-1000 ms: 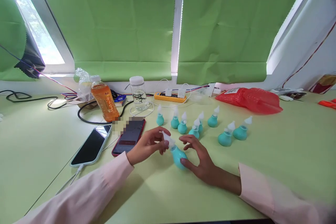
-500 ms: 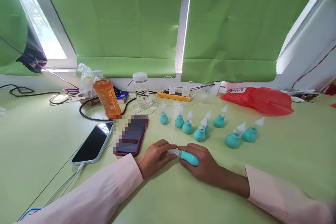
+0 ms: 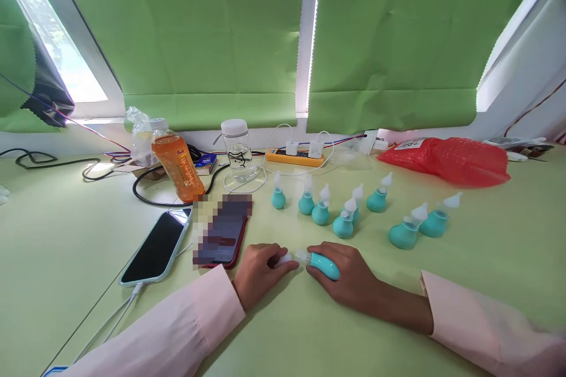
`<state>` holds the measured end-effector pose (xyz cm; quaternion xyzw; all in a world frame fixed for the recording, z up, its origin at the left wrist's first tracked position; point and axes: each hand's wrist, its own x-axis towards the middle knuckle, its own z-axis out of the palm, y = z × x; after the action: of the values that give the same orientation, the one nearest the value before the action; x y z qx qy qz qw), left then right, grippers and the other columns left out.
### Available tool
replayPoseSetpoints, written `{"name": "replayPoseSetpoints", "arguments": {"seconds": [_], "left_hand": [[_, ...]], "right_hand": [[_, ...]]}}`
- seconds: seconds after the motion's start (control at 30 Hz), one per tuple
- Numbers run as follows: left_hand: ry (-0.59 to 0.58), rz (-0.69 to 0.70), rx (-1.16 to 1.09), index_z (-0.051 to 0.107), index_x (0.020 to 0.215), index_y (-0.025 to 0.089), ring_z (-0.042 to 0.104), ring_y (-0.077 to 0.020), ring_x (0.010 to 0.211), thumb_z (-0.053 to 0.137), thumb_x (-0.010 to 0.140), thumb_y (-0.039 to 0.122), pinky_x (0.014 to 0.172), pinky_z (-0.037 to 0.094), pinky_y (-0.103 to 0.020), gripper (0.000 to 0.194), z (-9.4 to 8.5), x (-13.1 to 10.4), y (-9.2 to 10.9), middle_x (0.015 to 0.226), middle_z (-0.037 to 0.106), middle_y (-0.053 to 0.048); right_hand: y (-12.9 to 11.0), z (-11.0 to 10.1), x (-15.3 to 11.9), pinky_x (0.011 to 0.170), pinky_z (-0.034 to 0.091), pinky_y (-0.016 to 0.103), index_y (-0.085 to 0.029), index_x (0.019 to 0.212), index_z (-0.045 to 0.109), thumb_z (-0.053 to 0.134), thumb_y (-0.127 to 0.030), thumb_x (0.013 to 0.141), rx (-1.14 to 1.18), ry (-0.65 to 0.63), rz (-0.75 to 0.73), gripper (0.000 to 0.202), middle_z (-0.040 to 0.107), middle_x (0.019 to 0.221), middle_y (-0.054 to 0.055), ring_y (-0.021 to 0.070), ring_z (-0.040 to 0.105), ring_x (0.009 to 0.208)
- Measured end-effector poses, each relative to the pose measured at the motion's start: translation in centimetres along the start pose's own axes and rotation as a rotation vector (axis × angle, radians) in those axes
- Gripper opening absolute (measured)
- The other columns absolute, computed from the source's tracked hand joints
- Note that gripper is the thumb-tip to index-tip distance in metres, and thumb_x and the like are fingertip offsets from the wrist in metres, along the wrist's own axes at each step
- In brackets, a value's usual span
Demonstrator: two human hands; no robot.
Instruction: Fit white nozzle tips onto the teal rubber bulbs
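My right hand (image 3: 347,274) is closed around the teal bulb of a nasal aspirator (image 3: 325,265), lying on its side with its clear neck (image 3: 302,257) facing left. Pinched in my left hand (image 3: 262,274) is a whitish, translucent nozzle tip (image 3: 283,259), partly covered by the fingers. A small gap shows between this tip and the clear neck. Beyond my hands stand several teal bulb aspirators with whitish tips, among them one at the left (image 3: 278,197), one in the middle (image 3: 344,225) and one at the right (image 3: 403,234).
A phone with a dark red case (image 3: 221,235) and a charging phone (image 3: 157,247) lie on the left. Behind them stand an orange drink bottle (image 3: 177,165) and a clear jar (image 3: 239,156). A yellow power strip (image 3: 294,158) and a red plastic bag (image 3: 446,160) lie along the back.
My left hand has drawn the tip slightly left, away from the clear neck, and its fingers have curled in more. My right hand still grips the bulb. The view has shifted a little.
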<state>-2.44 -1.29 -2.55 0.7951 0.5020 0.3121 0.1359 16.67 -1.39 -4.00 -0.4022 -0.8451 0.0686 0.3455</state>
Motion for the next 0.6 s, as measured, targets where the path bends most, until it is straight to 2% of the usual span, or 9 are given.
{"name": "replayPoseSetpoints", "arguments": {"seconds": [0.1, 0.2, 0.27, 0.37, 0.47, 0.6], "left_hand": [[-0.017, 0.099, 0.005, 0.063, 0.081, 0.015, 0.056, -0.0165, 0.069, 0.058, 0.074, 0.029, 0.062, 0.045, -0.026, 0.017, -0.3, 0.3, 0.1, 0.073, 0.063, -0.005], [-0.031, 0.153, -0.032, 0.062, 0.086, 0.018, 0.054, -0.0199, 0.086, 0.058, 0.073, 0.022, 0.073, 0.047, -0.032, 0.014, -0.4, 0.6, -0.1, 0.086, 0.063, -0.006], [0.017, 0.191, -0.058, 0.061, 0.091, 0.018, 0.052, -0.0198, 0.088, 0.058, 0.073, 0.021, 0.076, 0.047, -0.034, 0.018, -0.4, 0.7, -0.1, 0.091, 0.062, -0.007], [0.113, 0.323, -0.031, 0.06, 0.097, 0.02, 0.048, -0.02, 0.093, 0.056, 0.076, 0.022, 0.077, 0.046, -0.035, 0.021, -0.2, 0.5, -0.2, 0.1, 0.058, -0.008], [0.164, 0.452, 0.1, 0.063, 0.089, 0.022, 0.045, -0.0214, 0.095, 0.054, 0.078, 0.02, 0.072, 0.046, -0.035, 0.014, 0.0, 0.1, -0.1, 0.102, 0.057, -0.008], [0.235, 0.569, 0.292, 0.061, 0.082, 0.017, 0.046, -0.0206, 0.087, 0.052, 0.079, 0.012, 0.071, 0.044, -0.037, 0.011, 0.2, -0.2, 0.2, 0.087, 0.062, -0.005]], "right_hand": [[-0.3, -0.4, 0.1, 0.066, 0.047, 0.031, -0.017, 0.096, 0.053, 0.052, -0.026, 0.075, 0.029, -0.004, 0.039, 0.023, 0.063, 0.086, 0.006, 0.0189, 0.059, 0.078], [-0.6, -1.0, 0.2, 0.07, 0.046, 0.031, -0.018, 0.1, 0.049, 0.049, -0.021, 0.075, 0.058, -0.048, 0.076, 0.024, 0.061, 0.093, 0.006, 0.018, 0.057, 0.084], [-0.7, -1.1, 0.2, 0.069, 0.046, 0.031, -0.018, 0.098, 0.049, 0.049, -0.02, 0.075, 0.066, -0.076, 0.077, 0.023, 0.06, 0.091, 0.005, 0.0173, 0.056, 0.082], [-0.6, -1.1, 0.2, 0.067, 0.046, 0.031, -0.018, 0.097, 0.051, 0.051, -0.021, 0.074, 0.076, -0.082, 0.044, 0.023, 0.061, 0.085, 0.004, 0.017, 0.057, 0.078], [-0.4, -0.8, 0.2, 0.067, 0.047, 0.029, -0.019, 0.096, 0.054, 0.052, -0.026, 0.074, 0.112, -0.07, 0.035, 0.024, 0.062, 0.082, 0.004, 0.0162, 0.058, 0.075], [-0.4, -0.7, 0.1, 0.069, 0.048, 0.028, -0.02, 0.093, 0.056, 0.05, -0.028, 0.076, 0.152, -0.065, 0.113, 0.019, 0.064, 0.085, 0.002, 0.0155, 0.06, 0.077]]}}
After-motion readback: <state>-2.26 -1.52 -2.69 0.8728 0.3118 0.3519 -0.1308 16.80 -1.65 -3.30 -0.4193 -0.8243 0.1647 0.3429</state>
